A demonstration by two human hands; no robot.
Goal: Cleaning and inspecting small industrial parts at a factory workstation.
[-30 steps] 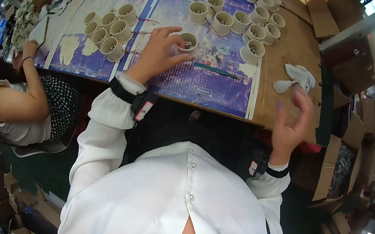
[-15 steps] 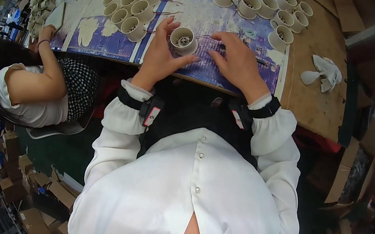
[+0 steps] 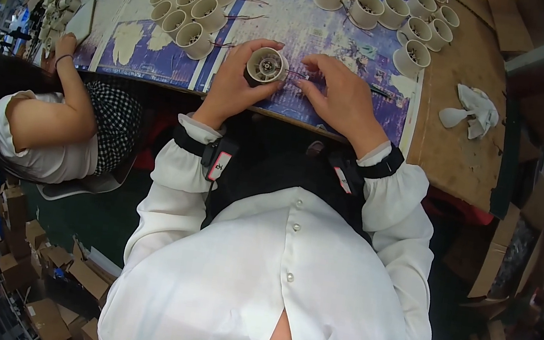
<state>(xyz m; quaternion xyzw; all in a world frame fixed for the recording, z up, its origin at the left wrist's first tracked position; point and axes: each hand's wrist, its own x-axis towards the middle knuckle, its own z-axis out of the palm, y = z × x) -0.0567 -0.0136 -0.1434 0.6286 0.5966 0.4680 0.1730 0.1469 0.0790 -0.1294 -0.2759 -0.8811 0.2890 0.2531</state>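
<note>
At the table's near edge my left hand (image 3: 233, 86) is closed round a cream cup-shaped housing (image 3: 282, 68), thumb on the near side and fingers on the far side. Its open top faces up and shows metal parts inside. Thin dark wires (image 3: 294, 73) come out of its right side toward my right hand (image 3: 343, 98). That hand is open, with thumb and fingers apart on either side of the wires. Whether a fingertip touches them is hard to see. Similar cups (image 3: 194, 39) stand in a group to the left, some with wires trailing right.
More cups (image 3: 412, 56) with metal parts stand at the far right. A crumpled white cloth or bag (image 3: 477, 114) lies on the brown board (image 3: 443, 149). A dark thin tool (image 3: 381, 92) is right of my right hand. A seated person (image 3: 48, 131) works at the left.
My left hand has closed round the cup, which has tilted or lifted slightly toward me. My right thumb and fingers have shifted a little, staying by the wires.
</note>
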